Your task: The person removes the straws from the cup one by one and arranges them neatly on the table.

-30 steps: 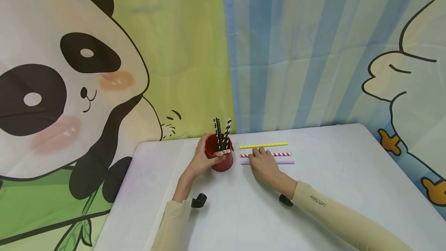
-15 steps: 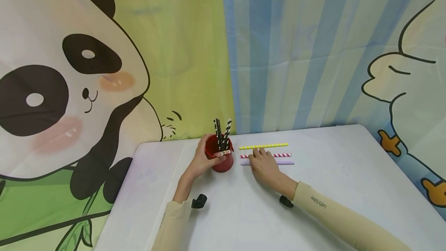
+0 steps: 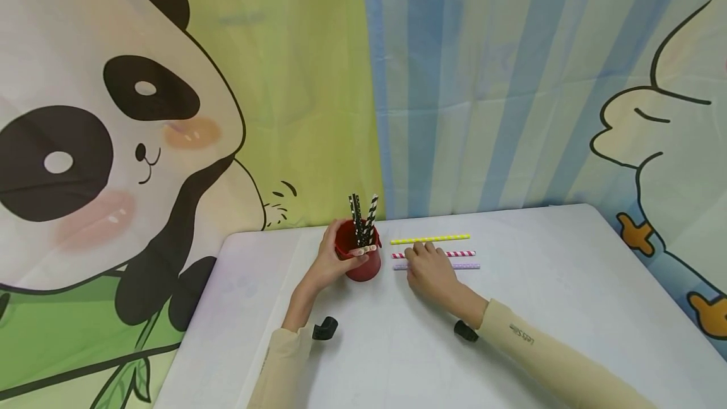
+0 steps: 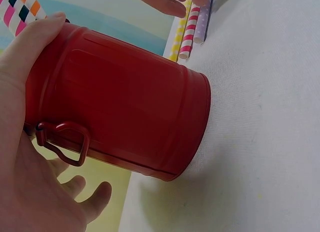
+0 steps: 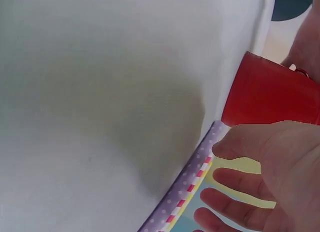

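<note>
My left hand (image 3: 328,262) grips a small red metal bucket (image 4: 120,96) near its rim, thumb on the near side and fingers round the far side. Black-and-white paper straws (image 3: 363,223) stand in the bucket, and pale striped straws (image 3: 362,249) lean at its front rim. To the right, three straws lie side by side on the table: yellow-and-white (image 3: 430,239), red-and-white (image 3: 461,254) and purple dotted (image 5: 187,179). Over the red and purple straws hovers or rests my right hand (image 3: 433,275), fingers loosely bent and thumb apart; contact is unclear.
A white-covered table (image 3: 386,346) lies beneath everything. Behind it hangs a printed curtain (image 3: 483,81) with a panda at left and a white cartoon figure at right. Black pieces (image 3: 325,328) sit at both wrists.
</note>
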The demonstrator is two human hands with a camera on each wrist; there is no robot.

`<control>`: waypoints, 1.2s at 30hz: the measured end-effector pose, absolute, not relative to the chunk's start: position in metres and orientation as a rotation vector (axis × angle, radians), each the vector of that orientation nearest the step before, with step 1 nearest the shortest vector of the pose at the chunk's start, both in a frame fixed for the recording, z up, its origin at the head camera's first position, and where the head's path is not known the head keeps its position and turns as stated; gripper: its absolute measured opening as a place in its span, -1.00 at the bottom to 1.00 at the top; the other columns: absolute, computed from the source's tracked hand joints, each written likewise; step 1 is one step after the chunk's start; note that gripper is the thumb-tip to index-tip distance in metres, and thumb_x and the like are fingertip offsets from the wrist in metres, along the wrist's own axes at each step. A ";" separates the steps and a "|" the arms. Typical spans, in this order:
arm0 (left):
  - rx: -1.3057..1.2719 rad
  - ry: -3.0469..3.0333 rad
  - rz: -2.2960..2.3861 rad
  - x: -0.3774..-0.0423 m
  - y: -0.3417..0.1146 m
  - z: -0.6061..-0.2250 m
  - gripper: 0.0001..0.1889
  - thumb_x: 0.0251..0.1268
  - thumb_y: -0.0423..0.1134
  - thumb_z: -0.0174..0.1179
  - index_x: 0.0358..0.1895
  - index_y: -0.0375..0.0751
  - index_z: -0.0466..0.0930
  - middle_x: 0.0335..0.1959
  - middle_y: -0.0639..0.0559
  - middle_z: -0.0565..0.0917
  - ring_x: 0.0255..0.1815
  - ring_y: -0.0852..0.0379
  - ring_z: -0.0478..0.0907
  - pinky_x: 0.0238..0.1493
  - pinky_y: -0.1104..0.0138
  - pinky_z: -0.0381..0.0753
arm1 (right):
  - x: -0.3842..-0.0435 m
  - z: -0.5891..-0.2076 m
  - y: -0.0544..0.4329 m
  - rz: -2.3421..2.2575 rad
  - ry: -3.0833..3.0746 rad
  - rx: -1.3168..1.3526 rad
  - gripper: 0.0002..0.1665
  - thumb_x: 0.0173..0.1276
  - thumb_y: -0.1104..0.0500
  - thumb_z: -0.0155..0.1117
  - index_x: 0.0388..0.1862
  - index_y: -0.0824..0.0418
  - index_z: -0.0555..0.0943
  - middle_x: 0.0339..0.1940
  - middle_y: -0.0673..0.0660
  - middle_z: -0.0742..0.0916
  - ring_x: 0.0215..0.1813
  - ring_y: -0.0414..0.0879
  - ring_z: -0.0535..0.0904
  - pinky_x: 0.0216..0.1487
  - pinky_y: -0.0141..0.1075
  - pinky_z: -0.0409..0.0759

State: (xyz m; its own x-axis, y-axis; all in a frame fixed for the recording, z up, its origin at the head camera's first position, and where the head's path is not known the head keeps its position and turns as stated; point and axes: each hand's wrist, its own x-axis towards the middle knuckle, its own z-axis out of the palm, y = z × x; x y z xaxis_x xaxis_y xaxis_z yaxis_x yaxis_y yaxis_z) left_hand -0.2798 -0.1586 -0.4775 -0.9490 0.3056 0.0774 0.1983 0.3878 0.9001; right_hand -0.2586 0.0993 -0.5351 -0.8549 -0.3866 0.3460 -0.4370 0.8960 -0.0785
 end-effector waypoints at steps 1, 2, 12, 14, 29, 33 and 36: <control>0.457 2.530 1.616 -0.280 -0.159 -0.477 -0.04 0.10 -0.25 0.47 0.54 -0.14 0.08 0.44 -0.16 0.27 0.49 -0.17 0.21 0.32 -0.11 0.51 | -0.258 -0.534 0.099 0.244 -2.731 0.607 -0.72 0.20 0.19 0.37 -0.12 0.22 0.62 -0.21 0.17 0.66 -0.15 0.10 0.53 -0.24 -0.07 0.54; 0.453 2.530 1.613 -0.280 -0.158 -0.477 -0.03 0.09 -0.25 0.48 0.54 -0.13 0.07 0.44 -0.16 0.27 0.49 -0.17 0.21 0.32 -0.11 0.51 | -0.258 -0.534 0.099 0.270 -2.724 0.601 -0.72 0.19 0.17 0.38 -0.13 0.21 0.60 -0.22 0.16 0.66 -0.17 0.09 0.53 -0.27 -0.08 0.54; 0.447 2.531 1.622 -0.281 -0.160 -0.478 -0.03 0.09 -0.27 0.47 0.54 -0.18 0.07 0.45 -0.19 0.26 0.48 -0.18 0.22 0.35 -0.13 0.48 | -0.255 -0.532 0.083 0.816 -2.730 0.510 -0.59 0.28 0.02 0.34 -0.01 0.22 0.54 -0.13 0.16 0.69 -0.13 0.02 0.59 -0.18 -0.12 0.61; 0.458 2.531 1.627 -0.282 -0.161 -0.479 -0.03 0.09 -0.27 0.47 0.54 -0.20 0.06 0.45 -0.19 0.26 0.47 -0.19 0.23 0.35 -0.13 0.48 | -0.254 -0.531 0.077 0.932 -2.695 0.480 -0.58 0.29 0.01 0.34 0.02 0.22 0.54 -0.08 0.16 0.70 -0.09 0.02 0.61 -0.12 -0.11 0.64; 0.512 2.518 1.641 -0.283 -0.161 -0.481 -0.06 0.11 -0.25 0.47 0.53 -0.18 0.09 0.42 -0.21 0.28 0.45 -0.19 0.24 0.36 -0.15 0.45 | -0.248 -0.513 0.035 1.166 -2.258 0.550 -0.73 0.27 0.20 0.36 -0.07 0.09 0.57 -0.04 0.00 0.63 0.04 -0.14 0.52 -0.05 -0.14 0.67; 0.499 2.527 1.626 -0.282 -0.161 -0.480 -0.04 0.11 -0.23 0.46 0.54 -0.19 0.07 0.43 -0.25 0.27 0.46 -0.22 0.22 0.35 -0.16 0.46 | -0.248 -0.510 0.029 1.159 -2.269 0.551 -0.72 0.27 0.21 0.36 -0.04 0.11 0.58 -0.04 0.00 0.63 0.03 -0.15 0.52 0.01 -0.18 0.65; 0.510 2.529 1.614 -0.282 -0.161 -0.479 -0.05 0.12 -0.21 0.45 0.54 -0.20 0.07 0.43 -0.26 0.27 0.45 -0.23 0.22 0.32 -0.14 0.49 | -0.249 -0.510 0.027 1.150 -2.269 0.550 -0.72 0.26 0.22 0.36 -0.05 0.10 0.58 -0.04 -0.01 0.62 0.02 -0.15 0.52 0.02 -0.22 0.63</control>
State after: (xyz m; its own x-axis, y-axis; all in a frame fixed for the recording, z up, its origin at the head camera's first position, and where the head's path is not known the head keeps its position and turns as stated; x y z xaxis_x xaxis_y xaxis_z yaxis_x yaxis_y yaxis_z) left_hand -0.2821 -0.1609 -0.4794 -0.9392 0.3298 0.0955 0.2256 0.3831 0.8957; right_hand -0.2489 0.0270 -0.5099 -0.7753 -0.1155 0.6209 -0.5690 0.5543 -0.6075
